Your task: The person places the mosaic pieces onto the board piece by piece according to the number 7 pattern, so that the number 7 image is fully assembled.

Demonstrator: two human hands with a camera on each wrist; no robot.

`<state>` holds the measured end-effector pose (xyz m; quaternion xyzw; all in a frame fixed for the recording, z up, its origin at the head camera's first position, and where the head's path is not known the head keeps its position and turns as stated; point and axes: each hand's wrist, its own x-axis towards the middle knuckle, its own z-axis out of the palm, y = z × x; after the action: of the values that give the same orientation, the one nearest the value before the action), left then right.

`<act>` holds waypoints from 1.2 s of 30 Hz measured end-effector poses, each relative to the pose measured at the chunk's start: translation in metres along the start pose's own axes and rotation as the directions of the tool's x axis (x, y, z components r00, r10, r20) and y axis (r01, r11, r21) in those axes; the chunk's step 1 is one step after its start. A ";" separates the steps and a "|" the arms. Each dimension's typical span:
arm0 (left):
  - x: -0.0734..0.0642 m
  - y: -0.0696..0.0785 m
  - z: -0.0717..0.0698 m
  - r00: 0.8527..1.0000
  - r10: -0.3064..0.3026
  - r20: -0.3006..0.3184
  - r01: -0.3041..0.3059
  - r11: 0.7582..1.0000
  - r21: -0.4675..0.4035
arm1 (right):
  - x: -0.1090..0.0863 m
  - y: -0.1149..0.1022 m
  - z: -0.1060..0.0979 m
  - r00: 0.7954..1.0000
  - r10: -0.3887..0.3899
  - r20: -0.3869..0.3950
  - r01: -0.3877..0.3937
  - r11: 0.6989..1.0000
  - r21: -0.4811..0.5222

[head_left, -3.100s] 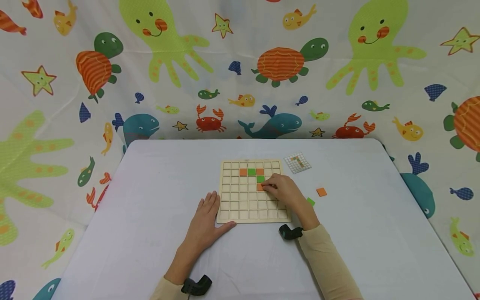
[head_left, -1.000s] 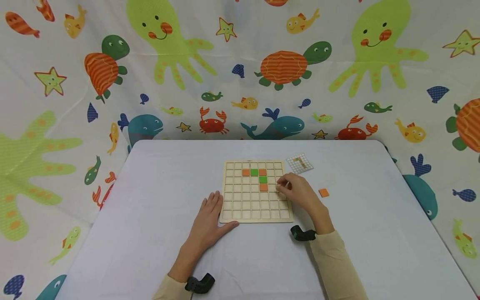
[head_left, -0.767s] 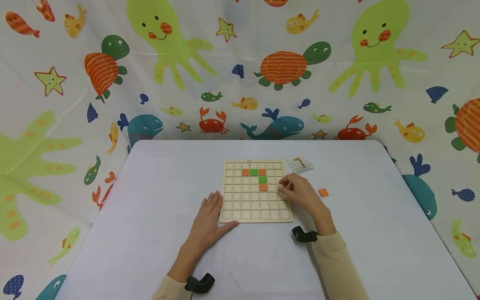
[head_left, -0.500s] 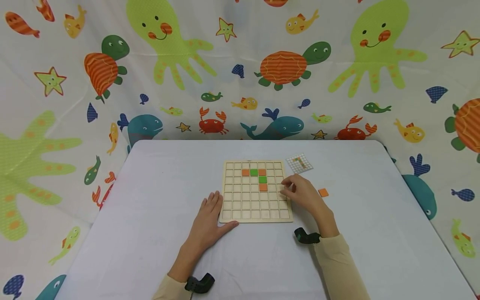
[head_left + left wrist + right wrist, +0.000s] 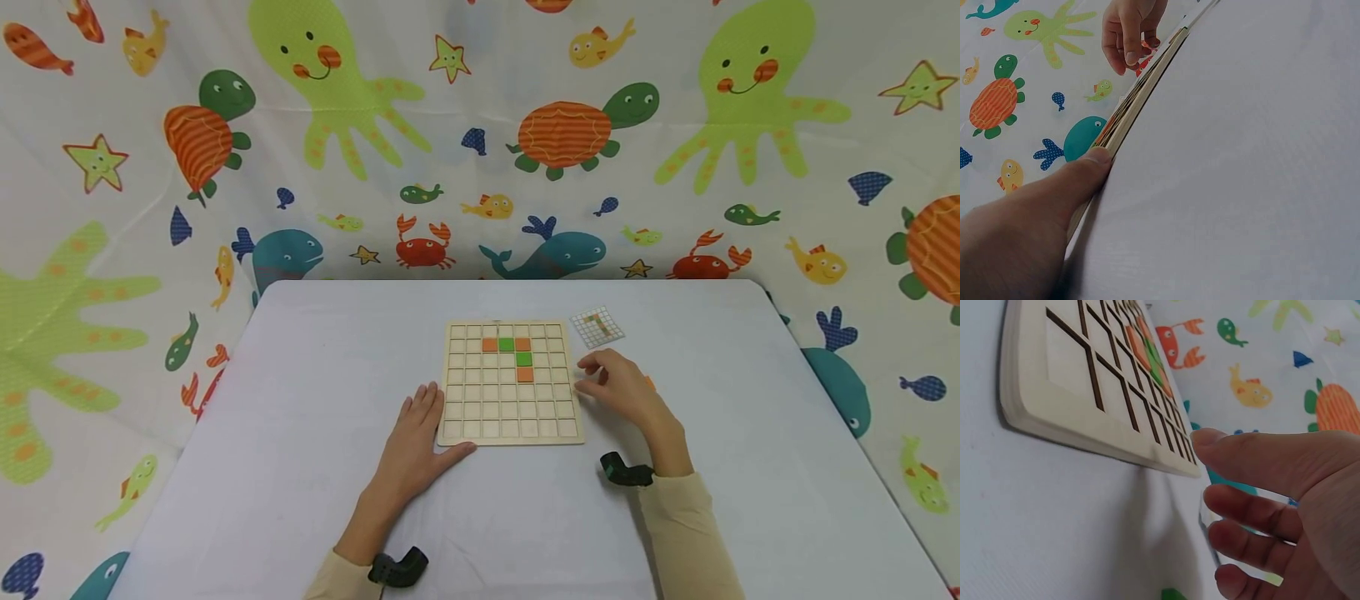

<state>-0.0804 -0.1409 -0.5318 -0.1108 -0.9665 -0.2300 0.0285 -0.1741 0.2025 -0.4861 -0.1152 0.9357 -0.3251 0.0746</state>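
In the head view a wooden grid board (image 5: pixel 491 408) lies on the table. Orange and green square tiles sit in some of its cells, among them a green tile (image 5: pixel 506 344) in the upper row and an orange tile (image 5: pixel 525 375) lowest in the column. My left hand (image 5: pixel 411 442) rests along the board's lower left corner, its thumb on the front edge. Just off the right edge hovers my right hand (image 5: pixel 618 387), fingers loosely bent and apart, with nothing between them. Partly behind that hand is a loose orange tile (image 5: pixel 650 383). Below it, the right wrist view shows a green corner (image 5: pixel 1172 594).
A small card (image 5: pixel 597 327) printed with a coloured grid pattern lies beyond the board's upper right corner. The white-covered table (image 5: pixel 315 358) ends at a curtain (image 5: pixel 480 100) printed with sea animals.
My right hand has left the orange tile in the board and drawn right, past the board's edge. It now partly covers the loose orange tile. The left hand stays in place.
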 end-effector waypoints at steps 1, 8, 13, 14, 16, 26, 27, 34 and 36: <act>0.000 0.000 0.000 1.000 0.000 0.000 0.000 1.000 0.002 | 0.000 0.001 -0.002 1.000 0.013 0.006 -0.013 1.000 0.003; 0.000 0.000 -0.001 1.000 0.000 0.001 0.000 1.000 -0.013 | -0.004 0.009 -0.012 0.997 0.057 0.054 -0.057 0.998 0.000; 0.000 0.000 -0.001 1.000 -0.002 0.004 0.002 1.000 -0.014 | -0.005 0.014 -0.017 0.995 0.058 0.077 -0.058 0.998 0.002; 0.000 0.000 -0.001 1.000 -0.002 0.006 0.003 1.000 -0.013 | -0.005 0.015 -0.018 0.995 0.059 0.082 -0.059 0.998 0.001; 0.000 0.000 -0.001 1.000 -0.003 0.006 0.003 1.000 -0.013 | -0.006 0.016 -0.020 0.993 0.070 0.092 -0.070 0.998 -0.001; 0.000 0.001 -0.002 1.000 -0.001 0.009 0.001 1.000 -0.009 | -0.010 0.019 -0.025 0.984 0.119 0.135 -0.120 0.993 -0.001; 0.000 0.001 -0.002 1.000 -0.001 0.009 0.001 1.000 -0.010 | -0.011 0.020 -0.026 0.983 0.122 0.138 -0.123 0.992 -0.001; 0.000 0.002 -0.002 1.000 0.005 0.001 -0.005 1.000 -0.015 | -0.013 0.025 -0.030 0.977 0.137 0.162 -0.139 0.990 -0.001; 0.000 0.002 -0.002 1.000 0.008 -0.002 -0.008 1.000 -0.013 | -0.014 0.026 -0.031 0.974 0.147 0.171 -0.149 0.989 -0.002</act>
<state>-0.0803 -0.1405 -0.5291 -0.1145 -0.9645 -0.2361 0.0296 -0.1717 0.2444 -0.4779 -0.0722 0.9300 -0.3128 0.1792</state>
